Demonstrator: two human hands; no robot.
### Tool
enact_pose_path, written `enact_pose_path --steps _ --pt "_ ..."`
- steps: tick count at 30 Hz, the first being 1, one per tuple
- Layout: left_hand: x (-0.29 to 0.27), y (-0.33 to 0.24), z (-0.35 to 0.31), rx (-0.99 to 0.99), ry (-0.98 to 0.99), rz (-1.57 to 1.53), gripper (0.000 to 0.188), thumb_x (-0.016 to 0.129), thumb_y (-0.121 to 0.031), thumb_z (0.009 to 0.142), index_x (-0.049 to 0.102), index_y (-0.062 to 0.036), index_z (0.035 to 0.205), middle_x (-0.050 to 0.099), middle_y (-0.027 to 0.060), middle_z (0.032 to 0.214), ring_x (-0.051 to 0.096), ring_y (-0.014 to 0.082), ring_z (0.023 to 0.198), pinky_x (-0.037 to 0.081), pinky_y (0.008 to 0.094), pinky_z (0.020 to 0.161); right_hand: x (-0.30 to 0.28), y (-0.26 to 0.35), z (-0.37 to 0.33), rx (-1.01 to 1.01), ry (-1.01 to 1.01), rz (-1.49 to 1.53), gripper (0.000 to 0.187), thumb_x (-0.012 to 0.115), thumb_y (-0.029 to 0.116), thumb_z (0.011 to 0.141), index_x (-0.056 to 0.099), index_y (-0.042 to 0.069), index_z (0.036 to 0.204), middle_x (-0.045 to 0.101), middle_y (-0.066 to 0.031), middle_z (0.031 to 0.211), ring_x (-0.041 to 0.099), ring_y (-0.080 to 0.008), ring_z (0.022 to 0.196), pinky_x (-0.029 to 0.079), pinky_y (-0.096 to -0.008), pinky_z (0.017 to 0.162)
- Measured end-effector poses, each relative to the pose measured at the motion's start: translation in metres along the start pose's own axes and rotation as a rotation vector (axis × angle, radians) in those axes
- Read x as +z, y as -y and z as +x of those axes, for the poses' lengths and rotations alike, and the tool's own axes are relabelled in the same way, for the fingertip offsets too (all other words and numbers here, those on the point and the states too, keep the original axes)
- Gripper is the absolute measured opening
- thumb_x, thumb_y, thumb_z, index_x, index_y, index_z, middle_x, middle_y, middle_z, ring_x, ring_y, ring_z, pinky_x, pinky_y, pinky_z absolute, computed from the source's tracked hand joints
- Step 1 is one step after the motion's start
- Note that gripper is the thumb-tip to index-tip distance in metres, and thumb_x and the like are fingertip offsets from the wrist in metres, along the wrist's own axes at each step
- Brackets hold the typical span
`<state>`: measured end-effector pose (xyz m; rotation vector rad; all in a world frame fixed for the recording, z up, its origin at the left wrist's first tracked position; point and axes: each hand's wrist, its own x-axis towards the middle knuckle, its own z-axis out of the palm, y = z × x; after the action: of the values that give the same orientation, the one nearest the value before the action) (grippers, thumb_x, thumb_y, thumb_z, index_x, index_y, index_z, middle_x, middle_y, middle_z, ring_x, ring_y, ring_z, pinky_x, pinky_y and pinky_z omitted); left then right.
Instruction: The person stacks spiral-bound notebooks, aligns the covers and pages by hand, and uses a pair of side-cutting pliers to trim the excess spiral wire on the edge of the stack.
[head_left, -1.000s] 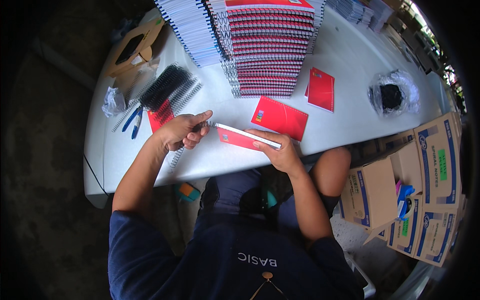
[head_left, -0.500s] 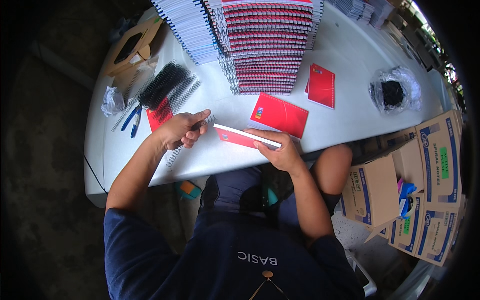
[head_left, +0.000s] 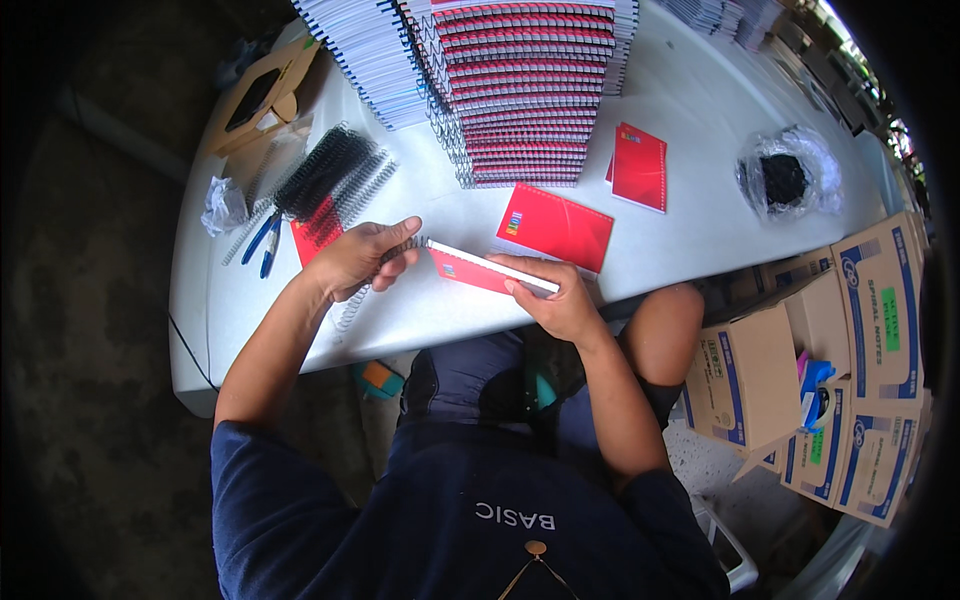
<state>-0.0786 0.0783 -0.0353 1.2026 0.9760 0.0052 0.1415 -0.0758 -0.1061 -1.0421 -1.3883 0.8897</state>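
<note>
The left hand [head_left: 362, 262], just left of the frame's centre, closes around a thin spiral coil [head_left: 349, 314], thumb extended over curled fingers. One end of the coil reaches the near-left end of a red notebook's white edge; whether it has entered a hole is too small to tell. The coil's other end hangs below the hand, toward the table's front edge. The right hand [head_left: 558, 300], at the centre of the frame, grips the red notebook [head_left: 466, 271] by its right end, thumb on the near side, fingers along the far side, the notebook tilted with its white edge upward.

Just beyond the right hand, a red booklet [head_left: 556, 228] lies on the white table [head_left: 255, 345]. At top centre rises a tall stack of red spiral notebooks [head_left: 525, 105], and two overlapping red booklets [head_left: 640, 168] lie to its right. At the left of the table, a pile of dark coils [head_left: 330, 172] partly covers a red sheet [head_left: 312, 232], with blue-handled pliers [head_left: 256, 238] beside it. Cardboard boxes [head_left: 745, 385] fill the lower right.
</note>
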Motion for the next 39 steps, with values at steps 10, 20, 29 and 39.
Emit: enact_pose_path --steps 10,20,29,39 --pt "0.028 -0.017 -0.021 0.564 -0.239 1.397 0.041 0.073 -0.020 0.075 0.058 -0.0103 0.111 0.056 0.0082 0.112 0.047 0.0238 0.111 0.031 0.0397 0.097 0.001 -0.004 -0.006 0.020 -0.010 -0.082 0.035 0.058 -0.003 0.081 0.061 0.006 0.115 0.065 -0.0129 0.107 0.064 -0.0205 0.096 0.048 -0.0277 0.084" --pt "0.045 0.097 0.000 1.136 -0.863 1.568 0.111 0.045 -0.072 0.075 0.010 0.0127 0.138 0.004 0.0357 0.144 0.000 0.0479 0.136 -0.006 0.0633 0.102 0.035 -0.006 -0.017 -0.268 -0.177 -0.185 0.045 0.054 -0.011 0.075 0.059 0.007 0.117 0.063 -0.0157 0.106 0.064 -0.0308 0.091 0.051 -0.0352 0.077" --pt "0.057 0.115 0.003 1.255 -0.928 1.504 0.111 0.033 -0.076 0.077 0.009 0.0141 0.138 0.009 0.0370 0.143 0.005 0.0522 0.134 -0.005 0.0659 0.100 0.050 -0.004 -0.023 -0.334 -0.252 -0.222 0.035 0.061 -0.008 0.077 0.062 0.002 0.110 0.066 -0.0153 0.099 0.065 -0.0282 0.088 0.052 -0.0324 0.075" --pt "0.058 0.108 -0.004 1.207 -0.937 1.414 0.112 0.036 -0.076 0.076 0.009 0.0129 0.138 0.004 0.0380 0.142 0.000 0.0540 0.133 -0.010 0.0650 0.100 0.039 -0.002 -0.027 -0.274 -0.288 -0.243 0.032 0.063 -0.005 0.077 0.063 0.002 0.109 0.067 -0.0144 0.097 0.066 -0.0267 0.081 0.052 -0.0319 0.071"
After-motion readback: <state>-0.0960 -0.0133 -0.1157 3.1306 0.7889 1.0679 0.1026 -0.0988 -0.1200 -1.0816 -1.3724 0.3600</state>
